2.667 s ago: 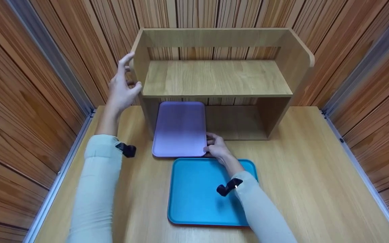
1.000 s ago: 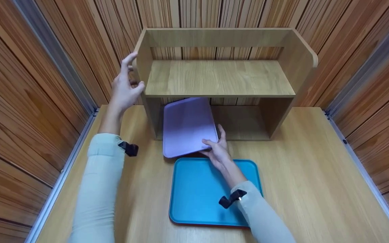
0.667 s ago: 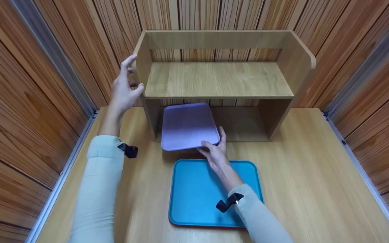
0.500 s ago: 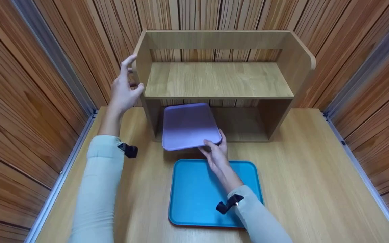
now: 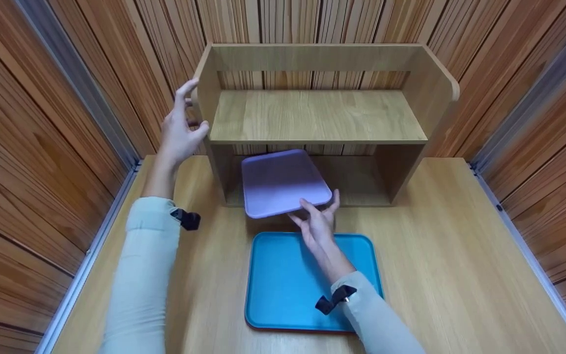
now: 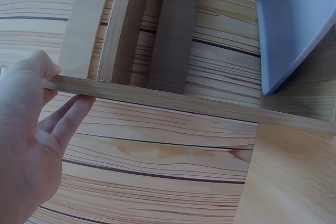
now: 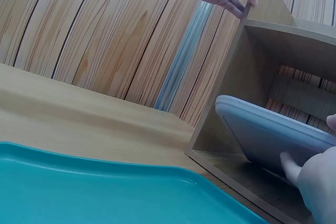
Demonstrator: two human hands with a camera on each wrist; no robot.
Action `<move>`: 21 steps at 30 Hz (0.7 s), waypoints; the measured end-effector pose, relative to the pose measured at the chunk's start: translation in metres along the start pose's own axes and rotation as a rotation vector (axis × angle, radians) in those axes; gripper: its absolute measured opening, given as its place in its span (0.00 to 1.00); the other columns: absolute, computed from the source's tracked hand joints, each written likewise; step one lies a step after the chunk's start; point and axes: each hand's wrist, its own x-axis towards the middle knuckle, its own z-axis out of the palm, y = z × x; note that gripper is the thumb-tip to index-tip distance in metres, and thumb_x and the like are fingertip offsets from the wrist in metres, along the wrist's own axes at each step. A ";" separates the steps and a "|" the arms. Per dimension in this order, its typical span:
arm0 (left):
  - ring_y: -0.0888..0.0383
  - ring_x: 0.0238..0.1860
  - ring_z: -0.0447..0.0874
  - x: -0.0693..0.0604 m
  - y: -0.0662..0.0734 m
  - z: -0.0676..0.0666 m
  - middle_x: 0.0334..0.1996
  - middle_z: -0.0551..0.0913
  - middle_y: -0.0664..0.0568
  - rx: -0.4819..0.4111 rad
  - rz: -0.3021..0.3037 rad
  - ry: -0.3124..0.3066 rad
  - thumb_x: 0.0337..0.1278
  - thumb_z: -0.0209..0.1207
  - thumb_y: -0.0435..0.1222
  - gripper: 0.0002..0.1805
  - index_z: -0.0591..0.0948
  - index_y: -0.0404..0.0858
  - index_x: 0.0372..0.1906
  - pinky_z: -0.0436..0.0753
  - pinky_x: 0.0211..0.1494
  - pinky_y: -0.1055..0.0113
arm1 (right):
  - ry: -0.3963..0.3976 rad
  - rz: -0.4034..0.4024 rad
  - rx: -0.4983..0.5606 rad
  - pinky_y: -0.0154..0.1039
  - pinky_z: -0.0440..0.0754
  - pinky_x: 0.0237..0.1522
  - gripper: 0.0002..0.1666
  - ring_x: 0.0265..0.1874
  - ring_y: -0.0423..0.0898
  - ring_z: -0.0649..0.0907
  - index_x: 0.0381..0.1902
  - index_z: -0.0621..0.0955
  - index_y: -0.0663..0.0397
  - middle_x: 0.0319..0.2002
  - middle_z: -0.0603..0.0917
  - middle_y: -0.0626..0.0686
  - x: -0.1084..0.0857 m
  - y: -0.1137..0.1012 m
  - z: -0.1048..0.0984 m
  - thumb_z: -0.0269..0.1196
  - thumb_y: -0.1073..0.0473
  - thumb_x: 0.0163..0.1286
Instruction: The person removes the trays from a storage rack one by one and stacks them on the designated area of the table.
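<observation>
A purple tray (image 5: 283, 182) is tilted in the lower compartment of a wooden shelf (image 5: 317, 115), its front edge raised and sticking out. My right hand (image 5: 318, 226) grips the tray's front right corner, thumb on top and fingers beneath. In the right wrist view the tray (image 7: 273, 132) slopes down toward the compartment floor. My left hand (image 5: 180, 130) holds the front edge of the shelf's left side panel; in the left wrist view the thumb and fingers of the left hand (image 6: 37, 129) lie on either side of that panel (image 6: 157, 98).
A blue tray (image 5: 293, 290) lies on the wooden table (image 5: 460, 255) in front of the shelf, under my right forearm. What looks like a reddish edge shows beneath it. Wood-plank walls (image 5: 32, 147) with metal strips enclose the table at the back and sides.
The purple tray lay flat and straight at first. My right hand has taken its corner, lifted its front edge, pushed it back and turned it rightward. My left hand stays on the shelf.
</observation>
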 end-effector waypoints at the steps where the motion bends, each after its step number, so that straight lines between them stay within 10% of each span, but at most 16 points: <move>1: 0.35 0.74 0.81 0.000 0.000 0.000 0.81 0.69 0.34 0.003 -0.003 0.001 0.76 0.59 0.26 0.47 0.58 0.62 0.89 0.90 0.70 0.40 | 0.000 -0.009 0.002 0.81 0.61 0.85 0.69 0.85 0.68 0.65 0.91 0.35 0.15 0.93 0.40 0.60 0.000 0.000 0.000 0.55 0.80 0.80; 7: 0.36 0.78 0.78 0.000 0.000 0.001 0.83 0.68 0.35 0.005 -0.012 0.000 0.76 0.59 0.26 0.48 0.58 0.62 0.89 0.89 0.73 0.40 | 0.016 -0.084 -0.059 0.79 0.68 0.82 0.72 0.83 0.69 0.66 0.91 0.33 0.18 0.93 0.32 0.60 -0.002 0.000 0.000 0.57 0.82 0.78; 13: 0.46 0.81 0.73 0.001 -0.002 0.001 0.86 0.67 0.42 -0.001 0.020 0.018 0.74 0.57 0.26 0.46 0.60 0.58 0.89 0.89 0.72 0.43 | 0.090 -0.116 -0.090 0.51 0.97 0.52 0.61 0.65 0.57 0.83 0.90 0.41 0.28 0.84 0.61 0.59 -0.001 -0.002 -0.002 0.59 0.77 0.80; 21: 0.43 0.82 0.73 0.000 -0.002 0.000 0.86 0.66 0.39 -0.005 0.013 0.009 0.76 0.58 0.26 0.46 0.59 0.61 0.89 0.90 0.71 0.41 | 0.133 -0.140 -0.122 0.38 0.96 0.39 0.55 0.52 0.48 0.86 0.92 0.50 0.28 0.68 0.67 0.57 -0.002 -0.012 -0.008 0.60 0.74 0.82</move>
